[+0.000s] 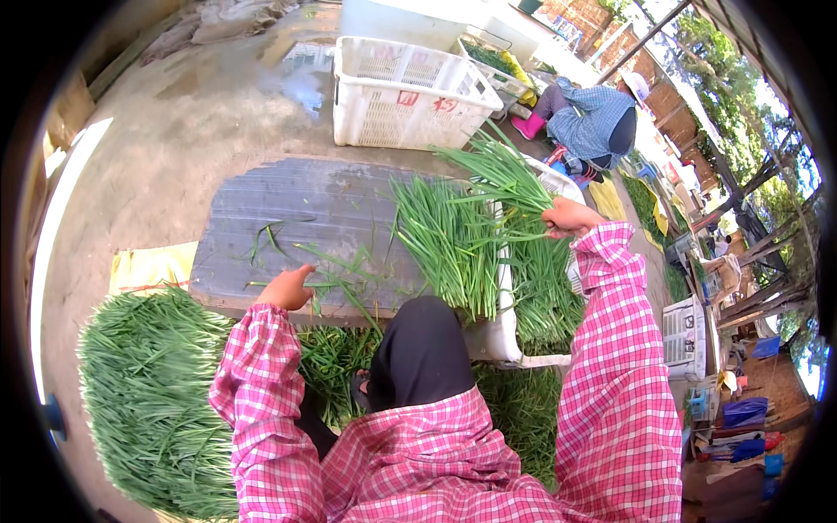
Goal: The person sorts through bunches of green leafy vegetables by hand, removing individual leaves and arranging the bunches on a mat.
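Note:
My right hand (570, 217) grips a bunch of long green leaves, likely Chinese chives (503, 171), by the pale stem ends. It holds them over a white plastic crate (507, 337) filled with more chives (546, 287). A neat heap of chives (448, 245) lies on the right end of a dark low board (288, 196), against the crate. Above the board's near edge is my left hand (288, 287), beside loose leaves (350, 265). One thin stalk passes at its fingers; whether they pinch it is unclear.
A big stacked pile of chives (157, 399) is on my left by a yellow sheet (153, 265). Loose greens (340, 366) lie below the board. Beyond it stands a white slatted crate (418, 98). A person in a blue checked top (598, 118) bends down at the upper right.

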Action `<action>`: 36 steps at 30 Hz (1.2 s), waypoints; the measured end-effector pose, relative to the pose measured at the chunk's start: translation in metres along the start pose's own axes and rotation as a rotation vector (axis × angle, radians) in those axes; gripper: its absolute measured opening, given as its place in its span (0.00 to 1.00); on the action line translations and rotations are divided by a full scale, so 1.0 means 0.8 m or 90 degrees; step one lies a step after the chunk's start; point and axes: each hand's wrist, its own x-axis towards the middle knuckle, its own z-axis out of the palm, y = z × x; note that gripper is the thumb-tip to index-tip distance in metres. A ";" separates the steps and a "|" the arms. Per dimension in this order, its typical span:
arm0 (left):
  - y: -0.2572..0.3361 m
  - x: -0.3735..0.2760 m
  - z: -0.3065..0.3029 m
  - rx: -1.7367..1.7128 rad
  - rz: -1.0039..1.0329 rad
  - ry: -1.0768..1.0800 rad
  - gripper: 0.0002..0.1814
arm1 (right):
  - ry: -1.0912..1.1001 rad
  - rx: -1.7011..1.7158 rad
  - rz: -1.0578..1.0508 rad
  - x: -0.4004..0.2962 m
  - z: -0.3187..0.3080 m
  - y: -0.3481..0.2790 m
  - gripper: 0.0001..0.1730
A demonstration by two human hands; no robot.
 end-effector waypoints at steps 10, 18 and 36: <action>-0.006 -0.002 -0.004 0.076 -0.108 0.192 0.20 | -0.095 0.549 -0.273 -0.052 0.027 -0.011 0.04; -0.007 -0.001 -0.020 -0.112 -0.082 0.411 0.14 | -0.266 0.636 -0.408 -0.054 0.098 -0.051 0.10; 0.045 -0.007 -0.037 -0.233 -0.014 0.675 0.03 | -0.428 0.651 -0.560 -0.009 0.237 -0.220 0.14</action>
